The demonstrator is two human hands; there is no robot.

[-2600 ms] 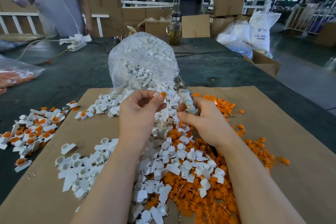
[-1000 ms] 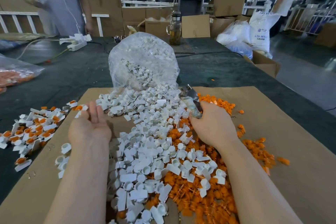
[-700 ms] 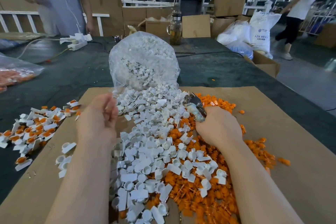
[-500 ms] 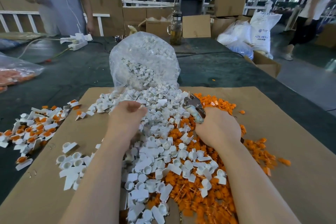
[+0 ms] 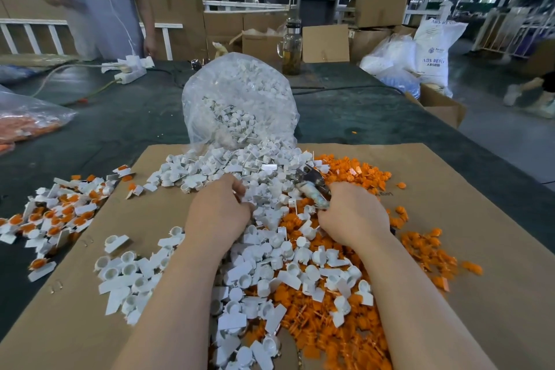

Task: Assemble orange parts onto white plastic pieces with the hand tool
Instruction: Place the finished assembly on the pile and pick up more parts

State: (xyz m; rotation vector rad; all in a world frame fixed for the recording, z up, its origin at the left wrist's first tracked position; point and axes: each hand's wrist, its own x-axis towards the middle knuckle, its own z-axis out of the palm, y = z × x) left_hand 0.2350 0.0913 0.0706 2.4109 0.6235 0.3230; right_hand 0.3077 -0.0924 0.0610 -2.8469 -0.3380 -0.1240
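A sheet of brown cardboard (image 5: 450, 189) lies on the dark green table (image 5: 120, 117). At its centre spreads a heap of small white plastic pieces (image 5: 264, 267), spilling from a clear plastic bag (image 5: 240, 99) at twelve o'clock. Loose orange plastic parts (image 5: 360, 177) lie from one to five o'clock. The left hand (image 5: 219, 213) rests knuckles-up in the white heap, fingers curled down among the pieces; whether it pinches one I cannot tell. The right hand (image 5: 353, 213) grips a metal hand tool (image 5: 310, 186), its head pointing toward eleven o'clock. At nine o'clock sit finished white pieces with orange inserts (image 5: 57, 213).
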